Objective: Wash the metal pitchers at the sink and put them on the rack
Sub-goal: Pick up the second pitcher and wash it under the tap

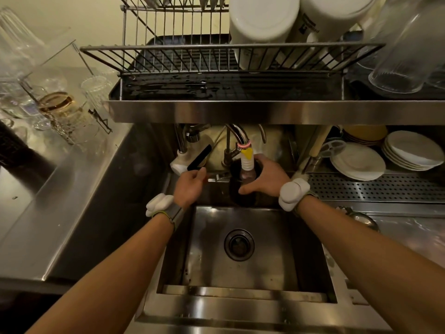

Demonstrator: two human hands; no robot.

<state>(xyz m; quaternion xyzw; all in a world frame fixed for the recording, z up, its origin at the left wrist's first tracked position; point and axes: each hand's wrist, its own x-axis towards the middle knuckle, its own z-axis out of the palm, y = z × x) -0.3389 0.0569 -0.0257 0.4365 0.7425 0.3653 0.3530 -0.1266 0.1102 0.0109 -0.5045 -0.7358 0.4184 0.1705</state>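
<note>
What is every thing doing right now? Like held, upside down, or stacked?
Pitcher: upright under the nozzle, held.
Right hand: grips the pitcher.
Left hand: at the black lever; grip unclear.
Nozzle: points down into the pitcher; water unclear.
White tubs: upside down on the rack.
Plates: stacked, right of the sink.

The rack [216,47] stands behind the sink [277,261], glasses [67,116] left, plates [356,162] right, seemingly a pitcher [234,189] under the faucet [237,133].
</note>
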